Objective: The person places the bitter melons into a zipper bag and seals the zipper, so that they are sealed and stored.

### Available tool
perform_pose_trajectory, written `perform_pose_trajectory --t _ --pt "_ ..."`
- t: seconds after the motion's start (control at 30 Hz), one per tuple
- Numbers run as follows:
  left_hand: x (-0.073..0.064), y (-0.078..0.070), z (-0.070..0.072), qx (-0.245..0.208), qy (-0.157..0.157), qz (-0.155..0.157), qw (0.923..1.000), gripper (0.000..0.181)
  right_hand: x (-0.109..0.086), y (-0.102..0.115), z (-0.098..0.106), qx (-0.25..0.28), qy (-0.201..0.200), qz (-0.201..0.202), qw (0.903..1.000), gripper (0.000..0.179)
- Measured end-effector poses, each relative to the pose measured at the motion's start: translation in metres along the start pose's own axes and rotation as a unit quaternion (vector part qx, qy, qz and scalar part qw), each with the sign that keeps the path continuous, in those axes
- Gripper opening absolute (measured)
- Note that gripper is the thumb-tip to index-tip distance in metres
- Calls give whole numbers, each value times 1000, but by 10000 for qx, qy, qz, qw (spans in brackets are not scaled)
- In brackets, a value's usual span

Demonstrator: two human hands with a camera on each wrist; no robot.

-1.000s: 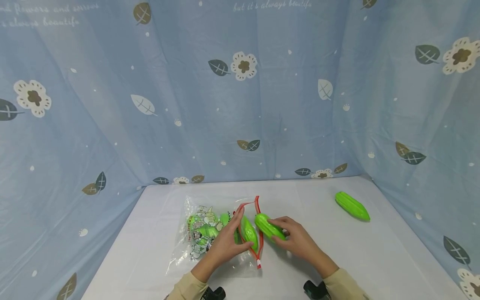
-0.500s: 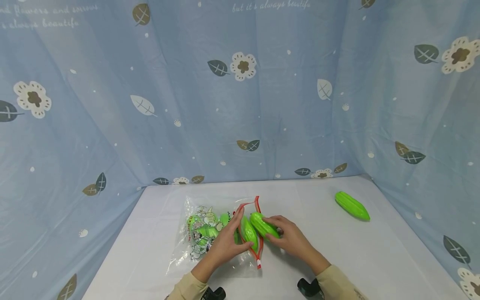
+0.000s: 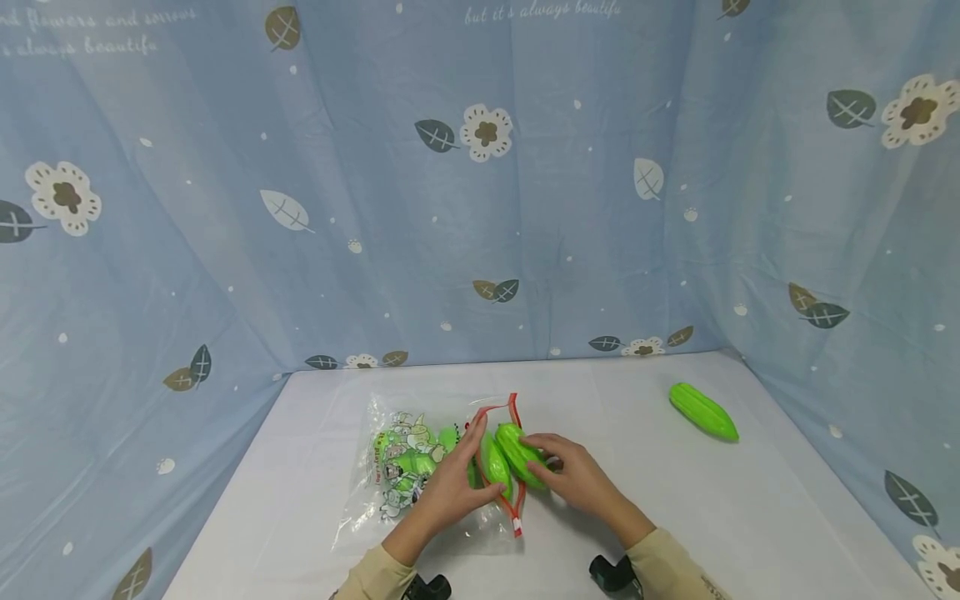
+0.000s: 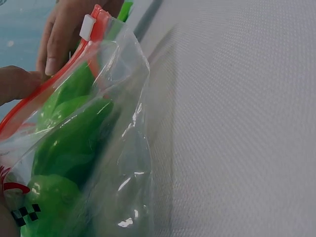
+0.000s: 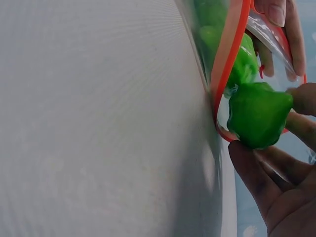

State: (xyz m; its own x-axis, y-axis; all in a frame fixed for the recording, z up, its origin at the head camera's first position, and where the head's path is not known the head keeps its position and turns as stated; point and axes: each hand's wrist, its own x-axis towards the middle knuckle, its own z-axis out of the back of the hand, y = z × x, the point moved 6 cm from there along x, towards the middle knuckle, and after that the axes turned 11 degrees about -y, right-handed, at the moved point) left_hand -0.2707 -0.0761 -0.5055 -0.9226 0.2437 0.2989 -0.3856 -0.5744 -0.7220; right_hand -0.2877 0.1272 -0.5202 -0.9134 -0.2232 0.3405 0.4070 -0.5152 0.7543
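My right hand [image 3: 577, 477] grips a green ridged toy cucumber [image 3: 517, 450] between thumb and fingers; its far end lies inside the mouth of a clear zip bag [image 3: 390, 406]. In the right wrist view the cucumber's blunt end [image 5: 259, 116] faces the camera, with fingertips around it. Spread wide, my left hand [image 3: 450, 492] has its fingers and thumb against the bag's red zip rim [image 4: 64, 69], and the mouth gapes. A second green cucumber [image 3: 495, 468] lies just within the mouth. More green pieces [image 4: 69, 143] show through the plastic, partly covered by printed cartoons.
Another green toy cucumber [image 3: 703, 412] lies alone on the white table [image 3: 637, 392] at the right. Behind and at both sides hangs a blue patterned curtain [image 3: 480, 208]. The bag's white slider [image 3: 517, 525] sits at the near end of the rim.
My right hand has moved left, bringing its cucumber from the rim into the bag's mouth, close beside the one inside. The left hand has stayed in place.
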Motion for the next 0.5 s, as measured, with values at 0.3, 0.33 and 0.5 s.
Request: perform_pose_trajectory --t 0.3,0.33,0.5 --pt "0 0 0 -5 -64 84 9999 103 1 -1 -2 180 140 -10 9997 39" --pt "0 0 0 -2 -67 87 9999 103 1 -1 -3 198 147 2 9997 39" --pt "0 0 0 -20 -83 108 9999 103 3 3 -6 440 325 113 9984 39"
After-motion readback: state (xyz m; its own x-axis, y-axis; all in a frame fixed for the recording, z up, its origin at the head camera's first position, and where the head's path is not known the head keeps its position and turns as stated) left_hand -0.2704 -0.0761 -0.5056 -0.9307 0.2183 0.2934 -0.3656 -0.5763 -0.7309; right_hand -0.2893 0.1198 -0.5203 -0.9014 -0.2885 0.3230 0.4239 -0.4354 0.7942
